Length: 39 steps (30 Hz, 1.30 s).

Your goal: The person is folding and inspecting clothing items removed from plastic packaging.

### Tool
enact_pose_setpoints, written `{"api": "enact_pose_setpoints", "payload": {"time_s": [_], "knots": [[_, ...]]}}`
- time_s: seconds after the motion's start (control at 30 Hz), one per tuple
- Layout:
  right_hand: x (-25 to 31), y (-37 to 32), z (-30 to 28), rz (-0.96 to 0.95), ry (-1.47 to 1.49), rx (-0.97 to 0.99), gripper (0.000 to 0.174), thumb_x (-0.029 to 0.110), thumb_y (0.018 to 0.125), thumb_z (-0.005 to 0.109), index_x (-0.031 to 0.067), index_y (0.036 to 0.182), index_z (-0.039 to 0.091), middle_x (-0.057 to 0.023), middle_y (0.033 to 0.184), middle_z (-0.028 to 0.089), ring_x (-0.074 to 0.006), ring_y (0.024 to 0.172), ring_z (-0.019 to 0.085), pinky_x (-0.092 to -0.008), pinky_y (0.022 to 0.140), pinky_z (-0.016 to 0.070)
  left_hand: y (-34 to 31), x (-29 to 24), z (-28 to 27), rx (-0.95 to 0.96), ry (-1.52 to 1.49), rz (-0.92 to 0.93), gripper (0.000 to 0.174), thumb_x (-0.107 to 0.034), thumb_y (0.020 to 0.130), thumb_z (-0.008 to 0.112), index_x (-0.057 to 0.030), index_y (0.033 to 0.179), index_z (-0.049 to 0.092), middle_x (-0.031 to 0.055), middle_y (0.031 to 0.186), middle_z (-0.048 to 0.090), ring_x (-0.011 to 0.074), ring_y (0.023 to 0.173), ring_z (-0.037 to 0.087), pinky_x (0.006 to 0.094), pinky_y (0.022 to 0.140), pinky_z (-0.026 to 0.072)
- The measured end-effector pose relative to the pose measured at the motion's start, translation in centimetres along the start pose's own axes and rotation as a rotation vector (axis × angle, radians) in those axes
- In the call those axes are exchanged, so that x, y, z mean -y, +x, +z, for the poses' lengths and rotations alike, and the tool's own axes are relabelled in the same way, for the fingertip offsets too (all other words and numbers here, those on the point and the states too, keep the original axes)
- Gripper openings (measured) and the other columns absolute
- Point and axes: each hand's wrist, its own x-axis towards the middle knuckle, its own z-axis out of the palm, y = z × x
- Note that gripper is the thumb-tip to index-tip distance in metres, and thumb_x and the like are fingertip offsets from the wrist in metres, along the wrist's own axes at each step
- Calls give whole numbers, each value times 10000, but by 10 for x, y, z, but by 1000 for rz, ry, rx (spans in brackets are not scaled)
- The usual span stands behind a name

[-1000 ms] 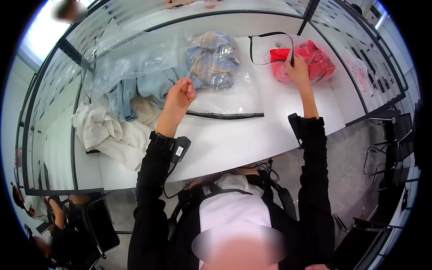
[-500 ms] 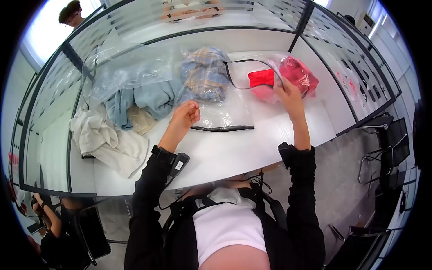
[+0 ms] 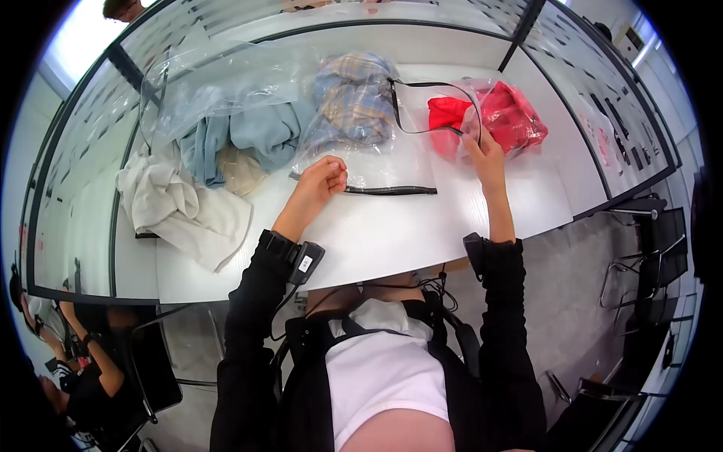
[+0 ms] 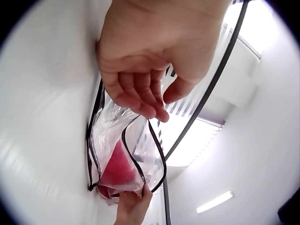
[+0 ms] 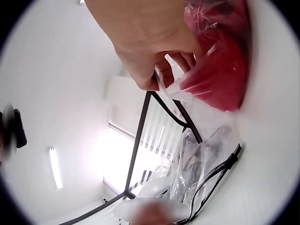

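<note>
In the head view the right hand (image 3: 486, 160) pinches the black-trimmed rim of a clear bag (image 3: 438, 88); red clothing (image 3: 514, 119) lies inside. The right wrist view shows the thumb and fingers of the right hand (image 5: 154, 51) on the plastic, beside the red cloth (image 5: 215, 75). Holding nothing, the left hand (image 3: 316, 188) hovers over the table with loosely curled fingers. It is nearest the black-edged mouth of another clear bag (image 3: 392, 190), which holds plaid clothing (image 3: 350, 98). In the left wrist view the left hand (image 4: 150, 51) hangs above the open rim of the red bag.
Blue-grey clothing (image 3: 263, 135) under clear plastic and white clothing (image 3: 177, 200) lie on the left of the white table (image 3: 392, 241). Framed partitions (image 3: 520, 34) enclose the back and sides. Another person (image 3: 98, 377) is at the lower left; chairs (image 3: 648, 256) stand at right.
The right hand has moved left and nearer the body, bringing the bag's rim beside the plaid clothing. The left hand has shifted a little to the right.
</note>
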Motion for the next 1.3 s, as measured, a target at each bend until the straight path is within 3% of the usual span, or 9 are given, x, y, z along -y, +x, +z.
{"api": "enact_pose_setpoints", "payload": {"time_s": [0.13, 0.27, 0.8, 1.2, 1.3], "knots": [[6, -5, 6, -3, 52, -44, 127, 103, 827, 579, 13, 916, 581, 37, 671, 518, -42, 629, 459, -204, 597, 408, -1, -2, 1, -8, 11, 12, 114, -156, 899, 476, -55, 893, 528, 0, 757, 534, 91, 724, 520, 217, 699, 426], [-24, 3, -3, 6, -1, -22, 120, 121, 833, 577, 9, 876, 574, 45, 663, 491, -34, 631, 435, -194, 595, 388, 0, -1, -1, 15, 12, 18, 113, -158, 902, 475, -61, 895, 533, -4, 758, 535, 86, 714, 516, 218, 692, 427], [-37, -4, -5, -34, -44, -29, 106, 103, 861, 563, 1, 887, 557, 51, 673, 458, -32, 640, 413, -184, 615, 367, -6, -4, 1, -5, 97, 25, 121, -165, 899, 474, -54, 913, 521, 1, 780, 523, 87, 745, 513, 221, 725, 427], [-31, -7, -5, -68, -128, -27, 242, 110, 863, 560, -10, 1073, 575, 55, 696, 457, -31, 652, 401, -176, 617, 351, -4, -2, 5, 19, 132, 11, 117, -159, 895, 473, -53, 895, 523, -4, 751, 521, 83, 723, 504, 229, 708, 411], [-29, -6, -6, 63, 19, -51, 210, 89, 854, 555, -13, 1034, 585, 60, 713, 453, -31, 655, 396, -171, 608, 351, -3, 0, 2, 18, 133, 16, 119, -146, 903, 472, -45, 891, 534, 14, 741, 538, 97, 711, 508, 231, 689, 411]]}}
